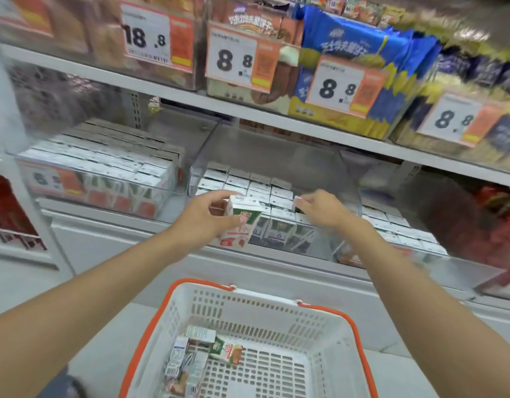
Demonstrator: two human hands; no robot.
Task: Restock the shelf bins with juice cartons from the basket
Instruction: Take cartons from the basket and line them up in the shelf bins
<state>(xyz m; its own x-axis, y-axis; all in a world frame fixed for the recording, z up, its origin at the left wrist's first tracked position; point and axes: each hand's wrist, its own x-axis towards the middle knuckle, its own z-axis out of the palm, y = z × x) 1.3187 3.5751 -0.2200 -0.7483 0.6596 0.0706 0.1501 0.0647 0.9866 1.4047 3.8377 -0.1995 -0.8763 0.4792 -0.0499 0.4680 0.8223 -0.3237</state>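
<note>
My left hand (208,215) grips a white and green juice carton (239,222) upright, just in front of the middle clear shelf bin (345,179). My right hand (320,209) reaches over that bin's front wall and pinches a second carton (298,203) at the front row, among several packed cartons (248,182). Below my arms sits a white basket (276,317) with orange handles. Several loose cartons (190,357) lie in its near left corner.
A left bin (104,168) is packed with cartons, and another bin (400,225) holds cartons at the right. The shelf above carries biscuit packs behind price tags (235,60). A red bag (495,225) hangs at the far right. Grey floor lies around the basket.
</note>
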